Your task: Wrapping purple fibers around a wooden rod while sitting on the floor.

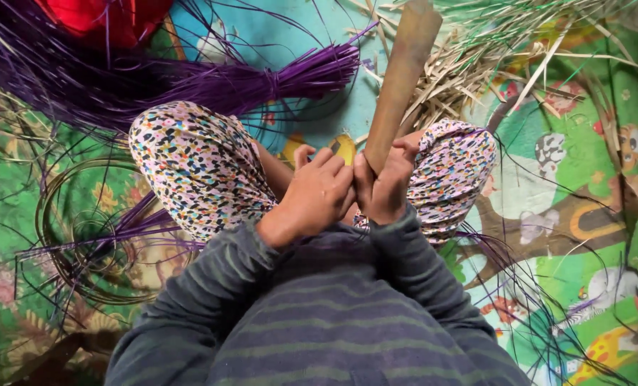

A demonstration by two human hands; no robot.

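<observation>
Here the person sits on a patterned mat [583, 214] with knees drawn up, and both hands meet at the lower end of a long brown bamboo stick [403, 75]. The stick's long axis runs from the hands up and away toward one o'clock, its far end leaving the top of the frame. The right hand [387, 187] is wrapped shut around the stick's base, fingers curled over it. The left hand [319, 193] sits just beside it at nine o'clock, fingers bent and pinching a small dark flat blade-like piece [333, 146]; whether that piece touches the stick cannot be told. The right hand is therefore the nearer one, already gripping. A tied bundle of purple strips [262, 82] lies at eleven o'clock, and pale dry shavings [469, 64] at one o'clock.
</observation>
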